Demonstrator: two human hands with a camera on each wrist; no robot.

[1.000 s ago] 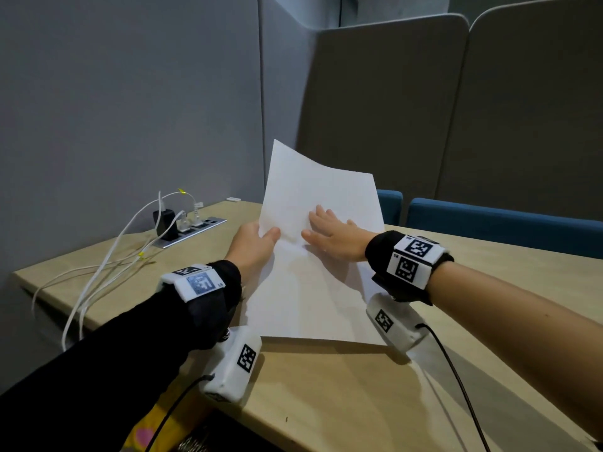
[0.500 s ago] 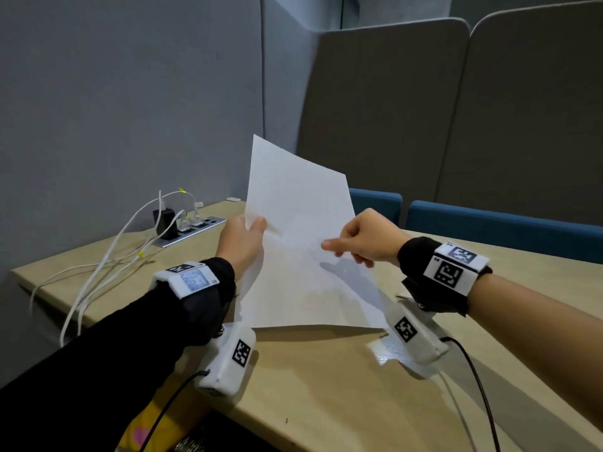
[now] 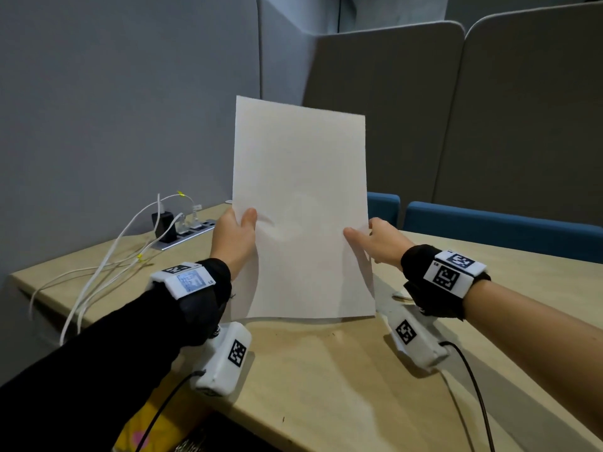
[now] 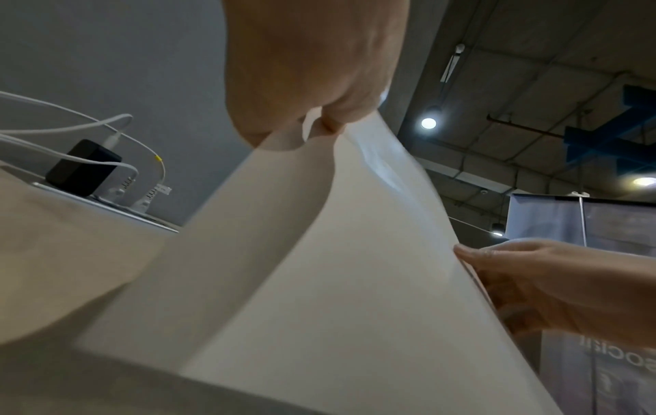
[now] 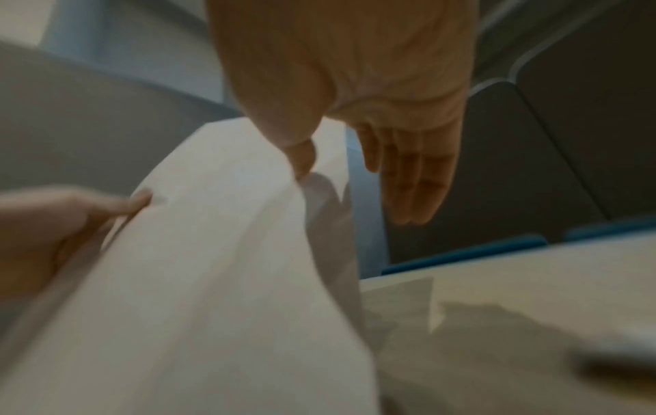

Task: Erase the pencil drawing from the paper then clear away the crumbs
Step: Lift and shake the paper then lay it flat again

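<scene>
While both hands pinch it, paper [image 3: 300, 207] stands upright at frame centre, lower edge near the table [image 3: 326, 386] | left hand [image 3: 233, 238] fingers grip left edge, right hand [image 3: 380, 241] grips right | tip and shake gently (crumbs likely slide off), away from cables [image 3: 107, 256].

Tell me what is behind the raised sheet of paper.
Behind the paper stand grey partition panels and a blue chair back. The fingers of both hands and part of the table are hidden.
</scene>
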